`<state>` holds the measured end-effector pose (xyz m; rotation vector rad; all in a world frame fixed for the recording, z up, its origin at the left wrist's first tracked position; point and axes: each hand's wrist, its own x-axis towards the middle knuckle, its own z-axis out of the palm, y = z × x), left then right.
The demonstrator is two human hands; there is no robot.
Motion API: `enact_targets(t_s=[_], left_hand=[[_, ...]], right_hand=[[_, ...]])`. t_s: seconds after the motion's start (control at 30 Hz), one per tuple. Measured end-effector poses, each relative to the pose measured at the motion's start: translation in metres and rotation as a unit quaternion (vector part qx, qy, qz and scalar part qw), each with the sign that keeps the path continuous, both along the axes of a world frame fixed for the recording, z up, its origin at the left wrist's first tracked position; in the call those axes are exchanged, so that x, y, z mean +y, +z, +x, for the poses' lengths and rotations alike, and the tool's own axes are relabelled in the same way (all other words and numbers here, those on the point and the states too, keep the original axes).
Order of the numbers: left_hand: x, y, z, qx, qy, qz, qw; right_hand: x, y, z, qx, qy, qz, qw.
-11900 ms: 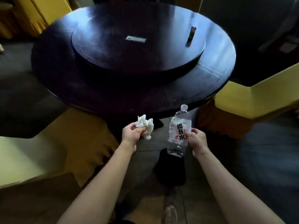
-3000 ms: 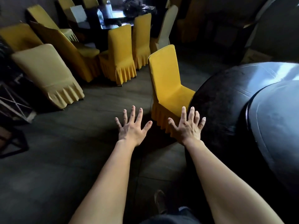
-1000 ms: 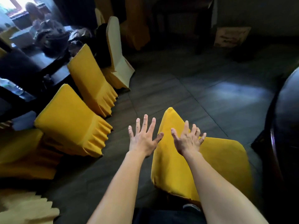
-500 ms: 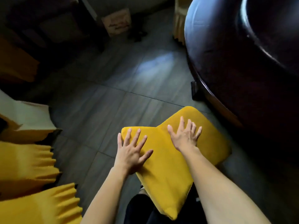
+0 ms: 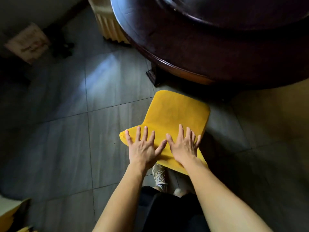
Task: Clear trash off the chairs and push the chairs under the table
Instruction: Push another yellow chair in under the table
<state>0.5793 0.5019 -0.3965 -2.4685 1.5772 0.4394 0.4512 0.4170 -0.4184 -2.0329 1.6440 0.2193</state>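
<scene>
Both hands lay flat on the top of the yellow chair's backrest, the left hand [image 5: 143, 150] at about seven o'clock of the chair [image 5: 177, 114] and the right hand [image 5: 183, 147] just beside it, thumbs nearly touching; the fingers [image 5: 138, 133] of both were spread wide and pressing, gripping nothing. The chair stood at the middle of the view, its seat pointing toward one o'clock, near the rim of the round dark desk [image 5: 209, 52] but apart from it, and no trash showed on the seat. The likely trouble lay at twelve o'clock: the dark desk foot [image 5: 153, 77] jutted out close to the seat's front left corner, so a straight shove could jam a chair leg against it. With open palms only, the slippery cover might slide or the chair tip forward instead of rolling in. A shoe [image 5: 160, 177] sat right behind the backrest, where a rebound could catch it
</scene>
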Motion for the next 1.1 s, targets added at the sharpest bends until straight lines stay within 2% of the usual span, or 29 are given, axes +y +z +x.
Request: enact_targets(t_s=[0.23,0.37,0.67,0.93,1.1], left_hand=[[0.016,-0.006,0.014,0.01,-0.078,-0.068,0.995],[0.023,-0.012,0.022,0.035,-0.1,-0.124,0.987],[0.037,-0.011,0.02,0.027,-0.062,-0.098,0.993],[0.025,-0.016,0.017,0.022,-0.057,-0.104,0.993],[0.009,-0.014,0.021,0.03,-0.064,-0.09,0.993]], right_hand=[[0.038,0.009,0.001,-0.019,-0.03,-0.048,0.998],[0.06,0.007,-0.003,-0.026,-0.032,-0.123,0.992],[0.1,-0.008,-0.008,0.015,-0.093,-0.232,0.968],[0.101,-0.02,-0.002,0.011,-0.142,-0.312,0.939],[0.085,-0.021,0.003,0.007,-0.153,-0.322,0.934]])
